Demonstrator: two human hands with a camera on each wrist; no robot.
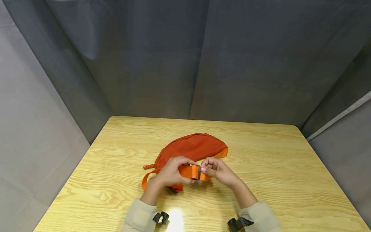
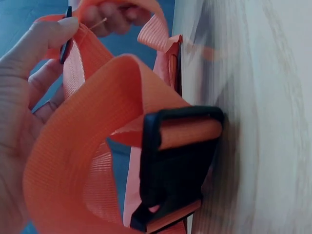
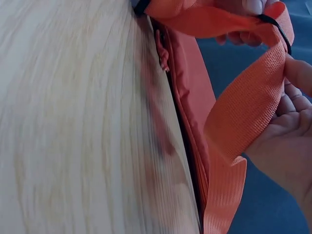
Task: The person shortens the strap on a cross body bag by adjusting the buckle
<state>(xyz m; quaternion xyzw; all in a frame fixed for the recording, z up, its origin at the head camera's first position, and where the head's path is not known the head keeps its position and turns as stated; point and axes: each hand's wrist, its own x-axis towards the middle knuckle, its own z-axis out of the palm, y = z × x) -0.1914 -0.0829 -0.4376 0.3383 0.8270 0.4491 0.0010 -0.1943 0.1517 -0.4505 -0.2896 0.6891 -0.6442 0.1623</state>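
A red waist bag (image 1: 191,145) lies on the table, its curved side toward the back. Its orange webbing strap (image 1: 185,171) is lifted over the bag's front edge and passes through a black strap slider (image 1: 199,173). My left hand (image 1: 170,172) holds the strap and slider between thumb and fingers. From the right side, my right hand (image 1: 219,171) pinches the strap close beside the slider, thumb on the webbing (image 3: 248,102). In the left wrist view, a fastened-looking black side-release buckle (image 2: 178,163) hangs on a loop of strap near the table.
The wooden table (image 1: 275,170) extends around the bag on all sides. A patterned red zipper pull (image 1: 149,166) sticks out at the bag's left. Dark grey curtains (image 1: 150,64) stand behind the table, lighter panels (image 1: 34,106) at the sides.
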